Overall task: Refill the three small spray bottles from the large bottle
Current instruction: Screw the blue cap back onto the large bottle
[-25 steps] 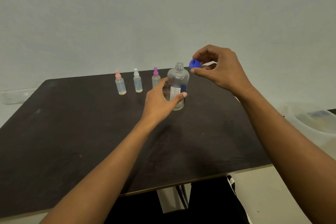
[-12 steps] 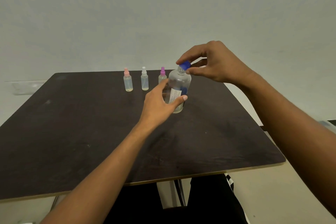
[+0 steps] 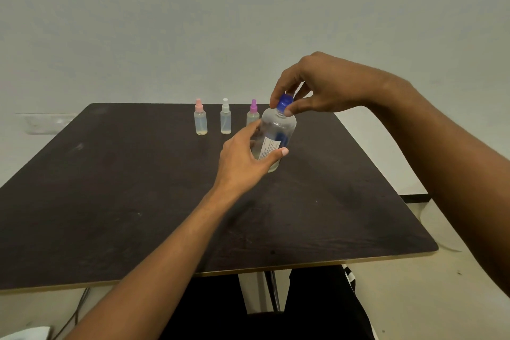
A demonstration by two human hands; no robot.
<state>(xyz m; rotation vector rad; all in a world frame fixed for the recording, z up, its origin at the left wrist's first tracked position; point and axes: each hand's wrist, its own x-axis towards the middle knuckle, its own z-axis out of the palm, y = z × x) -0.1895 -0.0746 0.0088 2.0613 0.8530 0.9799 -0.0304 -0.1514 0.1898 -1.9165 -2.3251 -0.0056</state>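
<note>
A large clear bottle (image 3: 278, 127) with a white label stands slightly tilted on the dark table (image 3: 110, 188). My left hand (image 3: 245, 157) grips its body from the near left side. The blue cap (image 3: 284, 102) sits on the bottle's neck, pinched between the thumb and fingers of my right hand (image 3: 317, 85). Behind them stand three small spray bottles in a row: one with a pink top (image 3: 199, 121), one with a white top (image 3: 225, 117) and one with a purple top (image 3: 252, 113), the last partly hidden by my left hand.
The table ends at a light wall (image 3: 248, 22) behind the small bottles. A pale floor (image 3: 414, 298) shows to the right and below the front edge. My dark-clothed legs (image 3: 276, 312) sit under the near edge.
My right hand has brought the blue cap from beside the open neck down onto the large bottle. My left hand has kept its grip on the bottle. The camera view has shifted.
</note>
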